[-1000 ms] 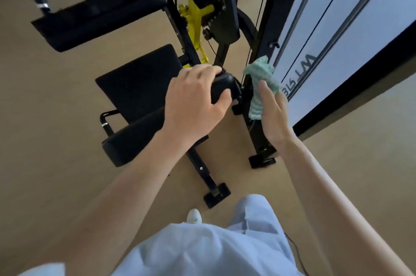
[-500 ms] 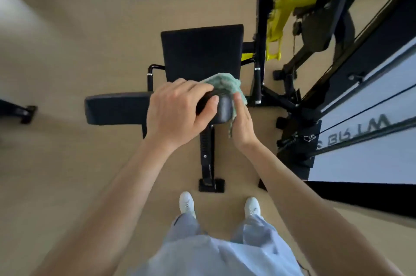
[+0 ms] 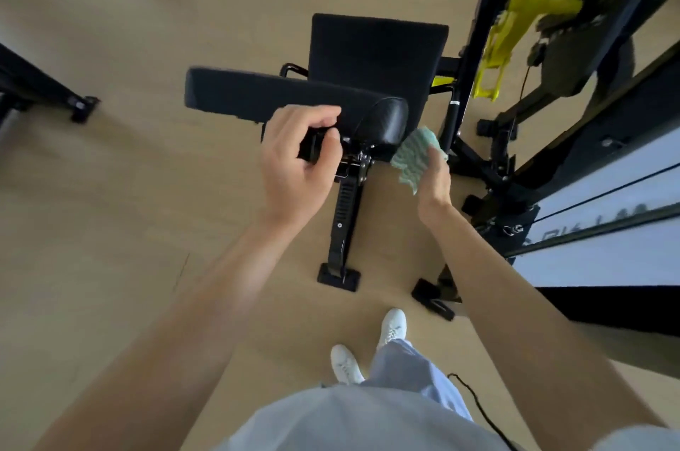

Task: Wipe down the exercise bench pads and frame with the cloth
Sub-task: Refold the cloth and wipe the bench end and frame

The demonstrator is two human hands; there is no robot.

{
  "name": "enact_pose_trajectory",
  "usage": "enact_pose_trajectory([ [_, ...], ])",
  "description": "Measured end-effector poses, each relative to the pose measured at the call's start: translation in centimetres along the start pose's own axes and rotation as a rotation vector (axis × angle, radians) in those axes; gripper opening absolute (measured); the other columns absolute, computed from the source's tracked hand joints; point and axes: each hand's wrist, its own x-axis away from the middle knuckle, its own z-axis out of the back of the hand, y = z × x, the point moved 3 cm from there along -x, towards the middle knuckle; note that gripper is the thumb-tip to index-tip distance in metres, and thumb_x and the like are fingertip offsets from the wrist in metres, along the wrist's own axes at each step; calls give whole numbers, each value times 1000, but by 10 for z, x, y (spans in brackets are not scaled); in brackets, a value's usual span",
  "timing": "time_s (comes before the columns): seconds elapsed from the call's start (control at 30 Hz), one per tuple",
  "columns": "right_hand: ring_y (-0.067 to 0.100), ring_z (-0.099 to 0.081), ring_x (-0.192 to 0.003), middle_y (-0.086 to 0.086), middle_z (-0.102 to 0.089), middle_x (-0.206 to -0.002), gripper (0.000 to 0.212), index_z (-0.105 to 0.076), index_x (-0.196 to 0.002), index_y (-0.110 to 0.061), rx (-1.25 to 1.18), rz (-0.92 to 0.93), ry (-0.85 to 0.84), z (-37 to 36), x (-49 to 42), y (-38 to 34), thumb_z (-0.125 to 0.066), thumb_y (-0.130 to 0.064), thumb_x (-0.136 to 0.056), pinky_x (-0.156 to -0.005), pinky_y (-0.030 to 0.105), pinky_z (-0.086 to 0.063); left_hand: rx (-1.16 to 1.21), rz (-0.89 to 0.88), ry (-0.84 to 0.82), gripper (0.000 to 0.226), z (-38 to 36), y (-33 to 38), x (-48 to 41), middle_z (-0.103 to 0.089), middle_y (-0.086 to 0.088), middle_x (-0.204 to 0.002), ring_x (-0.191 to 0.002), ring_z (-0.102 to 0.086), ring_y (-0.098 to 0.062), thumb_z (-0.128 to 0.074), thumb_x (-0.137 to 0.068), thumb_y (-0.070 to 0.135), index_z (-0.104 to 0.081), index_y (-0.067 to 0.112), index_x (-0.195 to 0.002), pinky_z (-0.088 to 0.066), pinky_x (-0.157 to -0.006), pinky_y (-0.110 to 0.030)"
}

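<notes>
Here we are at the bench, the person standing right over it, white shoes (image 3: pixel 393 326) planted on the tan floor (image 3: pixel 128 193). The left hand (image 3: pixel 298 165) is down at the near end of the long pad (image 3: pixel 265 97), its fingers curled round a black bracket (image 3: pixel 308 151) just under the padding, thumb on the near side, knuckles up. That is a firm grip. On the other side, the right hand (image 3: pixel 436 176) has the cloth (image 3: pixel 412 156), a crumpled green-and-white rag. It is gripped in the fingers and draped over them, and held just beside the rounded, shiny end of that same pad. Whether rag and pad actually touch, I can't tell from here. Beyond the long pad sits the square seat pad (image 3: pixel 375 53), black and flat. Below the bracket a slanted black support bar (image 3: pixel 344 215) runs down to a flat foot (image 3: pixel 338 278) on the floor. To the right, a black upright post (image 3: pixel 473 45) rises past the seat, with a yellow fitting (image 3: pixel 515 20) beside it, blurred. A white panel (image 3: pixel 607 248) stands along the right edge, and a thin black cord (image 3: pixel 474 402) trails by the pale blue trousers (image 3: pixel 404 369).
</notes>
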Motion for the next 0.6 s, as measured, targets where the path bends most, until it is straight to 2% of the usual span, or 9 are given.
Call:
enact_pose_trajectory([
  [0.07,25,-67,-105,5,-71,-113,33,-65,-122,-18,31,76,-15,-10,12,-27,-41,-34,-105,-92,41,-52,-4,129,50,23,16,-11,27,-68,-8,-102,-96,-64,-21,-65,-88,-4,-69,-2,-110,-53,-90,-29],
  [0.13,27,-63,-118,7,-69,-123,39,-63,-129,-14,101,146,-66,-25,13,-58,-45,-37,-103,-104,41,-46,-48,357,95,33,25,-31,41,-59,-2,-111,-101,-57,-14,-68,-85,3,-62,0,-118,-46,-90,-15],
  [0.2,23,-62,-120,6,-69,-126,47,-63,-130,-11,251,218,-132,-46,24,-89,-50,-42,-97,-108,37,-45,-50,604,64,50,28,-50,39,-48,4,-123,-107,-49,-7,-73,-84,15,-52,8,-129,-40,-86,-4],
  [0.27,15,-69,-107,2,-75,-112,46,-71,-118,-12,442,266,-237,-66,33,-111,-52,-44,-91,-100,35,-53,63,728,-54,66,23,-65,30,-44,7,-133,-112,-48,-3,-77,-85,20,-42,15,-140,-38,-82,3],
  [0.33,13,-72,-89,0,-77,-93,40,-76,-95,-17,642,331,-347,-81,52,-124,-46,-43,-93,-83,37,-58,200,765,-120,75,17,-74,25,-49,11,-128,-110,-56,-2,-78,-86,19,-33,14,-146,-42,-81,0],
  [0.47,28,-69,-101,9,-73,-106,47,-73,-92,-23,929,461,-376,-96,80,-128,-43,-59,-88,-95,50,-54,232,784,-119,60,10,-81,33,-58,19,-112,-105,-61,-1,-78,-89,25,-42,18,-137,-49,-96,-21],
  [0.53,29,-64,-111,11,-70,-115,46,-71,-104,-17,969,586,-365,-99,93,-120,-41,-51,-96,-102,55,-47,278,758,-114,54,11,-86,42,-58,24,-113,-104,-58,12,-79,-91,27,-45,27,-132,-45,-95,-13],
  [0.57,27,-57,-124,11,-65,-129,43,-69,-114,-14,987,659,-387,-97,100,-112,-40,-43,-102,-112,53,-40,290,731,-110,54,11,-88,44,-57,26,-115,-103,-56,21,-80,-91,26,-44,29,-131,-43,-92,-5],
  [0.6,18,-41,-141,9,-55,-147,41,-66,-127,-13,1017,728,-408,-93,109,-105,-37,-35,-107,-124,46,-25,298,712,-105,54,11,-89,46,-56,27,-115,-101,-53,28,-80,-91,26,-44,29,-131,-40,-88,2],
])
